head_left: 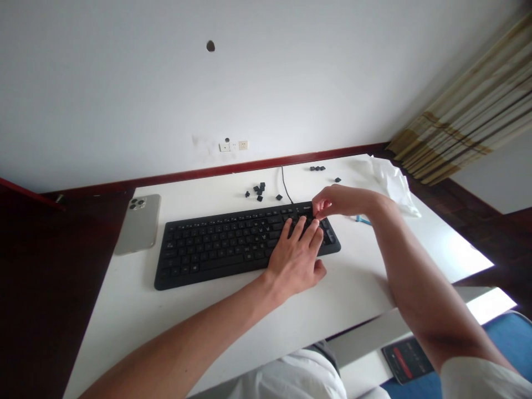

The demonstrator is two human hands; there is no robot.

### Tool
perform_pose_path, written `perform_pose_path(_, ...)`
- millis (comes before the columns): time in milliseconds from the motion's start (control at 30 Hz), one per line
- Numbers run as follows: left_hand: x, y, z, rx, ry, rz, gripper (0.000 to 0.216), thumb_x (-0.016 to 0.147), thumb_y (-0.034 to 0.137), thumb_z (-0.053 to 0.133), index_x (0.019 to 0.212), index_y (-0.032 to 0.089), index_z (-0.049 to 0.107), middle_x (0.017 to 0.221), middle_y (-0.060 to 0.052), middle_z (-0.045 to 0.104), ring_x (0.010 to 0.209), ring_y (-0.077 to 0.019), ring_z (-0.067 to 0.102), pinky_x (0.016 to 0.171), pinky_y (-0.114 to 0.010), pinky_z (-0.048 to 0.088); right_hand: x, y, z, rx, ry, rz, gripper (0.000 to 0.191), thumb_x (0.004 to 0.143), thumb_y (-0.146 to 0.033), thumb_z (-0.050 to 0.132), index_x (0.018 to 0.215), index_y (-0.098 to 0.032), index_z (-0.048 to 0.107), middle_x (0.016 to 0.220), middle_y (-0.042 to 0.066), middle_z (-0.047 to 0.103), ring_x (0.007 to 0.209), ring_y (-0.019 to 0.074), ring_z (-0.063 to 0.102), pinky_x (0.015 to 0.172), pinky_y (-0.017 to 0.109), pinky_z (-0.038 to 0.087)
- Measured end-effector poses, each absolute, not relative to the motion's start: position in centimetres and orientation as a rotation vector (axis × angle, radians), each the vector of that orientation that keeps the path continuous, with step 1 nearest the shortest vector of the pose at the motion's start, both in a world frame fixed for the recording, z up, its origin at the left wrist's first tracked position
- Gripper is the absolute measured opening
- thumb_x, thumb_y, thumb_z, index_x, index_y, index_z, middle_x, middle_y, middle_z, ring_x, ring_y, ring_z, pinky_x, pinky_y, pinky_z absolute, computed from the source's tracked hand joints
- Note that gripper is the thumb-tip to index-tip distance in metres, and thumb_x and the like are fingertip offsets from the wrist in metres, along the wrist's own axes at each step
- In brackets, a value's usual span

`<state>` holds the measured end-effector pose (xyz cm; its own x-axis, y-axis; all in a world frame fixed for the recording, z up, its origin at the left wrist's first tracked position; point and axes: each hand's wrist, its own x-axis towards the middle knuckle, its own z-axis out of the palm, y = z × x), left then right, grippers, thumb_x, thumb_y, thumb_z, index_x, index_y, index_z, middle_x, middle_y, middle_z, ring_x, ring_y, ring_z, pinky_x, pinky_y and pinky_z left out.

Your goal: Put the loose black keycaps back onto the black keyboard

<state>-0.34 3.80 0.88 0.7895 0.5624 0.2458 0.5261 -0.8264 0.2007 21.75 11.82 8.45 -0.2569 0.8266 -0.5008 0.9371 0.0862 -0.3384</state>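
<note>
A black keyboard lies on the white table, and pale key sockets show where caps are off in its right-centre part. Across its right portion rests my left hand, palm down with fingers spread over the keys. My right hand bends in over the keyboard's upper right end, its fingers pinched close together at the number-pad keys; whatever lies between them is hidden. Loose black keycaps sit in a group behind the keyboard. Beside my right wrist is a small blue plastic piece, partly covered by the forearm.
A phone lies at the table's left. Behind the keyboard run its cable and more keycaps. A crumpled white bag lies at the back right corner. Another phone rests below the table edge, near a blue seat.
</note>
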Motion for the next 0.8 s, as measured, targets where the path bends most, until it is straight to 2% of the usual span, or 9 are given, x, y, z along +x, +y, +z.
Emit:
perform_pose_path(233, -0.3, 3.7, 1.0, 2.824, 0.870, 0.458, 0.066, 0.090, 0.039, 0.059, 0.149, 0.010, 0.049, 0.167, -0.013, 0.039, 0.153, -0.0354, 0.033, 0.128, -0.054, 0.025, 20.8, 11.7, 8.6, 1.800, 2.093, -0.784, 0.011, 0.083, -0.028, 0.068, 0.091, -0.021, 0.073, 0.102, 0.007, 0.075, 0.086, 0.0225, 0.067, 0.070, 0.032, 0.046)
perform_pose_path(433, -0.1, 3.9, 1.0, 2.810, 0.866, 0.467, 0.071, 0.088, 0.043, 0.061, 0.149, 0.009, 0.049, 0.166, -0.014, 0.039, 0.152, -0.0360, 0.034, 0.129, -0.055, 0.023, 20.1, 11.9, 8.4, 1.785, 2.008, -0.680, 0.009, 0.084, -0.027, 0.068, 0.091, -0.022, 0.070, 0.091, 0.008, 0.072, 0.080, 0.0228, 0.064, 0.066, 0.033, 0.044)
perform_pose_path(567, -0.2, 3.8, 1.0, 2.820, 0.868, 0.462, 0.074, 0.088, 0.045, 0.061, 0.151, 0.009, 0.047, 0.165, -0.016, 0.040, 0.152, -0.0372, 0.034, 0.129, -0.056, 0.023, 20.0, 12.1, 7.1, 1.754, 2.096, -0.611, 0.007, 0.078, -0.018, 0.068, 0.083, -0.023, 0.069, 0.082, 0.006, 0.070, 0.079, 0.0238, 0.063, 0.066, 0.034, 0.042)
perform_pose_path(700, -0.2, 3.8, 0.9, 2.853, 0.881, 0.458, 0.072, 0.091, 0.046, 0.058, 0.151, 0.009, 0.047, 0.166, -0.015, 0.040, 0.152, -0.0362, 0.034, 0.129, -0.055, 0.024, 20.7, 12.2, 6.5, 1.794, 2.192, -0.708, 0.007, 0.073, -0.019, 0.071, 0.073, -0.025, 0.066, 0.077, 0.005, 0.069, 0.076, 0.0239, 0.062, 0.065, 0.036, 0.042)
perform_pose_path(800, -0.1, 3.6, 0.4, 2.880, 0.884, 0.478, 0.068, 0.096, 0.046, 0.053, 0.153, 0.009, 0.046, 0.166, -0.015, 0.039, 0.153, -0.0358, 0.035, 0.129, -0.055, 0.024, 21.5, 12.2, 7.0, 1.749, 2.289, -0.909, 0.007, 0.073, -0.024, 0.072, 0.074, -0.024, 0.064, 0.076, 0.003, 0.068, 0.072, 0.0201, 0.060, 0.065, 0.034, 0.043)
